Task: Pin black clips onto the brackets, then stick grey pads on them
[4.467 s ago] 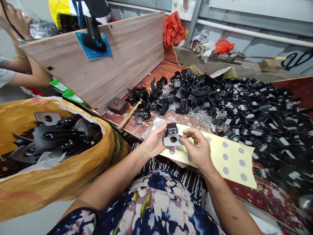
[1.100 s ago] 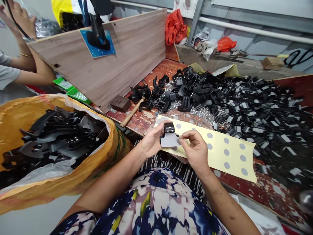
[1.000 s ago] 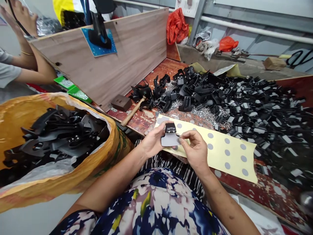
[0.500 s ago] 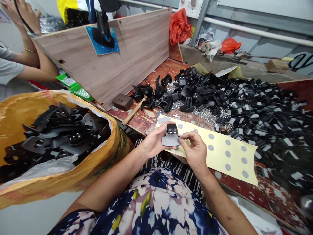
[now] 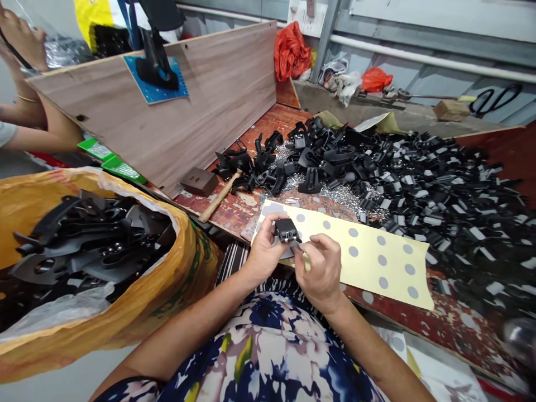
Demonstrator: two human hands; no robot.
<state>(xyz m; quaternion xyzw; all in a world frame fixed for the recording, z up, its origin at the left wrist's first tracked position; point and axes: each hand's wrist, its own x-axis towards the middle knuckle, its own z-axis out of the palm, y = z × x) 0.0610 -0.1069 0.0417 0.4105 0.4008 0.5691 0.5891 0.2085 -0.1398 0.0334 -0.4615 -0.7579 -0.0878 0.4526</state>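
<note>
My left hand (image 5: pixel 260 254) grips a small black hinged clip (image 5: pixel 286 229) with a metal pin across its joint and a flat grey plate below. The clip is tilted, and the fingers hide part of the plate. My right hand (image 5: pixel 321 272) is closed in a pinch against the clip's lower right edge. What sits between those fingertips, if anything, is too small to make out. Beneath and beyond both hands lies a pale yellow sheet (image 5: pixel 364 268) bearing rows of round grey stickers.
A large heap of black clips (image 5: pixel 422 184) covers the bench's right side, with loose metal pins (image 5: pixel 347 192) beside it. Further left are a wooden-handled hammer (image 5: pixel 221 195) and a brown block (image 5: pixel 199 181). A yellow sack (image 5: pixel 188 245) holds black parts. Behind the wooden partition (image 5: pixel 221 78), another person's arms show.
The clip has turned in my left hand, so its black top now faces me and less of the grey plate shows. My right hand has shifted left and lower against it.
</note>
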